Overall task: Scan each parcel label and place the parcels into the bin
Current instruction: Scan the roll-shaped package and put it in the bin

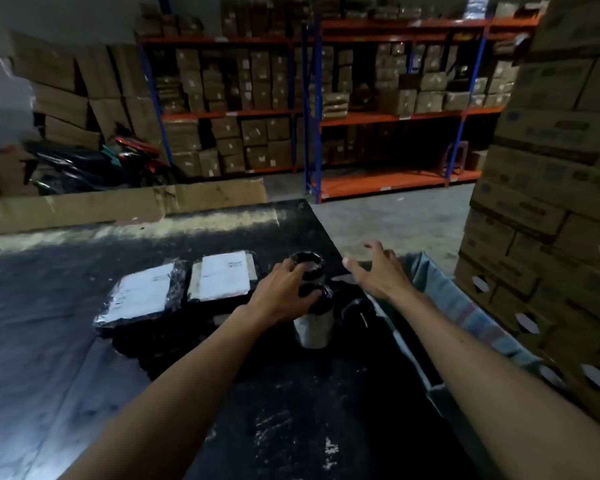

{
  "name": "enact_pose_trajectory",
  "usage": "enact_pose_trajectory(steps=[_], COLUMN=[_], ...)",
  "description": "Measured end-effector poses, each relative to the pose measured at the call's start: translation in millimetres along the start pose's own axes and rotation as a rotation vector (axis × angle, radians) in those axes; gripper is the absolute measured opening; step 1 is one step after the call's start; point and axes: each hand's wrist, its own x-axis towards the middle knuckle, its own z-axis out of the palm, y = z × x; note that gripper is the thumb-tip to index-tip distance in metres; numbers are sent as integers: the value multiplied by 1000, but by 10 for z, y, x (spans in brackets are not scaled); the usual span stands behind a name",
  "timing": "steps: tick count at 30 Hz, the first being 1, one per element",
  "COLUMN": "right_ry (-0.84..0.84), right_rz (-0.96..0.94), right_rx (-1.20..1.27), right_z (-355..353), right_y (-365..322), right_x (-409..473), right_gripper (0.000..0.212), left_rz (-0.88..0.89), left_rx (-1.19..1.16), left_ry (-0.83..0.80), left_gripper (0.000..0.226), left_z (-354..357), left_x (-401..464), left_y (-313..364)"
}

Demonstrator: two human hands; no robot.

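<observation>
Left hand (280, 293) grips the black-wrapped parcel (311, 299); right hand (378, 271) open, empty, over the bin (465, 306). My worry: slick wrap slipping, label unscanned.

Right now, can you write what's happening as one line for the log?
left hand: on black-wrapped parcel | right hand: open, empty, over bin edge | two flat labelled parcels: on table

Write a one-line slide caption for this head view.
Left hand grips a black-wrapped parcel; right hand hovers open beside the bin.
</observation>
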Motion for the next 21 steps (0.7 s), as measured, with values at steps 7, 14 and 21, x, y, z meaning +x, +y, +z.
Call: enact_pose_trajectory(steps=[7, 14, 21], right_ry=[-235, -218, -288], right_rz=[293, 275, 340], right_rx=[-4, 220, 655], right_z=[533, 862, 749], right_y=[658, 982, 1028], right_x=[15, 78, 132], right_gripper=[85, 68, 50], left_rz=[98, -33, -357], left_rx=[177, 171, -367], left_ry=[-208, -322, 97], left_gripper=[52, 79, 41], left_z=[475, 564, 537], left_x=[99, 146, -47], left_y=[242, 288, 81])
